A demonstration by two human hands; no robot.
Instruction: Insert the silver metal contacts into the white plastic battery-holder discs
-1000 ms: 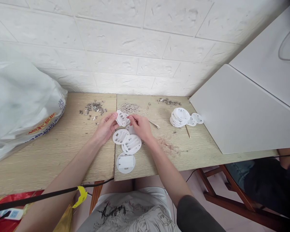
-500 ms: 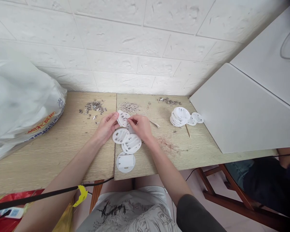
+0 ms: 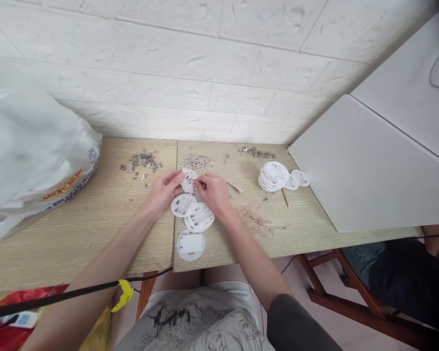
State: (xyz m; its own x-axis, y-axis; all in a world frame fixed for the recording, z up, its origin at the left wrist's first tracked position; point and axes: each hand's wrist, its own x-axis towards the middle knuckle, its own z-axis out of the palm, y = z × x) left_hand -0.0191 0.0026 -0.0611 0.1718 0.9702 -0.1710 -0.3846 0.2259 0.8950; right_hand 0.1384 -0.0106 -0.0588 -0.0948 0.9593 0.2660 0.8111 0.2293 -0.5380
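A round white plastic piece is gripped between the thumb and fingers of my left hand. Against its right side, my right hand is closed in a pinch; whatever is between those fingertips is too small to make out. Just below both hands, more round white pieces with slots overlap on the wooden table. One with a rectangular cover lies nearest the table's front edge. Behind my hands is a heap of tiny metal parts.
Small metal parts lie at the left, others at the back right. White discs are stacked at the right near a thin stick and white panel. A plastic bag fills the left. A person sits at the right.
My left hand and the white piece in it have shifted very slightly to the right, and the piece is tilted a little differently. My right hand stays pinched at its side.
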